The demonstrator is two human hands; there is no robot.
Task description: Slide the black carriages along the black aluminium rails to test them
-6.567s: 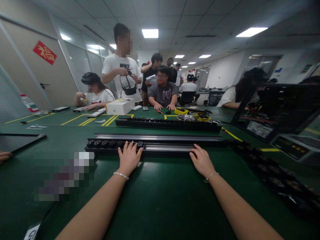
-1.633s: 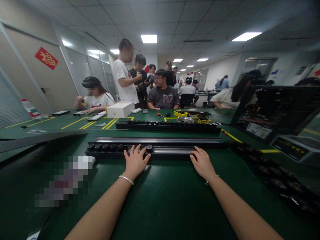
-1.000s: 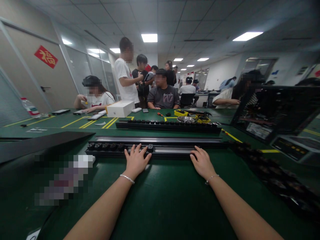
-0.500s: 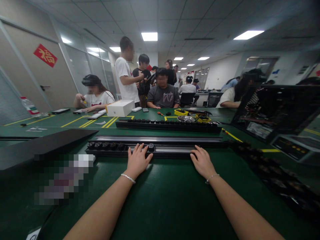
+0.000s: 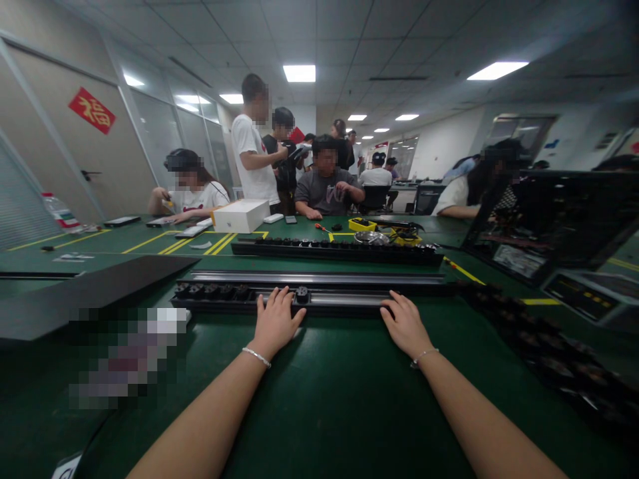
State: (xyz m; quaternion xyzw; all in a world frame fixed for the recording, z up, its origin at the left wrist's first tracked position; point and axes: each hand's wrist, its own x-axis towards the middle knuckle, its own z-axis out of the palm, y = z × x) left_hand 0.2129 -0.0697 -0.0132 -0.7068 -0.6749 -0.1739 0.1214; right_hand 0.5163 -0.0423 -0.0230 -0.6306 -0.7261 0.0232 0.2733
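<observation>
A long black channel rail [image 5: 344, 301] lies crosswise before me on the green table. Several round black socket-like modules [image 5: 212, 291] sit in its left part. One separate module [image 5: 301, 295] stands in the channel just right of my left fingers. My left hand [image 5: 274, 320] rests on the rail, fingers spread, beside that module; whether the fingertips touch a part behind them is hidden. Near the rail's right end my right hand [image 5: 404, 322] lies with fingers outstretched on the edge. Behind this rail is a second rail [image 5: 319, 277], parallel to it.
Farther back lies another rail filled with modules [image 5: 334, 250]. To the right are a heap of dark modules [image 5: 554, 359], a digital scale [image 5: 594, 293] and an open black case [image 5: 524, 226]. A grey panel [image 5: 94, 286] is at left. Several people sit or stand beyond.
My hands and the rails stay practically in place. The seated person across the table has raised one hand to the chest.
</observation>
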